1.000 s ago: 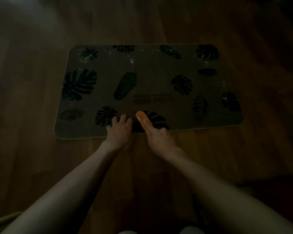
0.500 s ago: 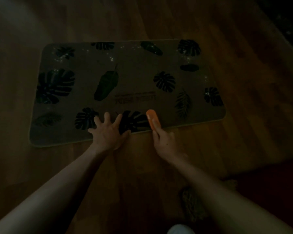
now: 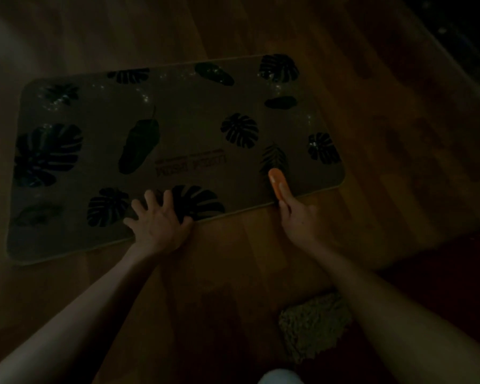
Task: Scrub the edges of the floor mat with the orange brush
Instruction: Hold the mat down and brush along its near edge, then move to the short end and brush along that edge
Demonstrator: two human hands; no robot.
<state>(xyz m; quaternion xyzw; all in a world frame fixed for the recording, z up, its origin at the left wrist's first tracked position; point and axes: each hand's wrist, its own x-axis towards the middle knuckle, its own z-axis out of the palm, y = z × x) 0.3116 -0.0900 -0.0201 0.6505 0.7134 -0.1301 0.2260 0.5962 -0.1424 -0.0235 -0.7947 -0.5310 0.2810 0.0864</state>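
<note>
A grey floor mat (image 3: 194, 128) printed with dark leaves lies flat on a wooden floor in dim light. My left hand (image 3: 158, 221) presses on the mat's near edge with fingers spread. My right hand (image 3: 298, 217) grips the orange brush (image 3: 277, 182), index finger laid along its back. The brush sits on the near edge of the mat, toward its right corner. The bristles are hidden under the brush.
A shaggy beige cloth or small rug (image 3: 313, 325) lies on the wooden floor (image 3: 261, 259) near my right forearm. A dark area fills the far right corner of the view. Small bright specks dot the mat's far side.
My right hand has slid the orange brush rightward along the mat's near edge, away from my left hand. My left hand stays on the edge, fingers spread wider.
</note>
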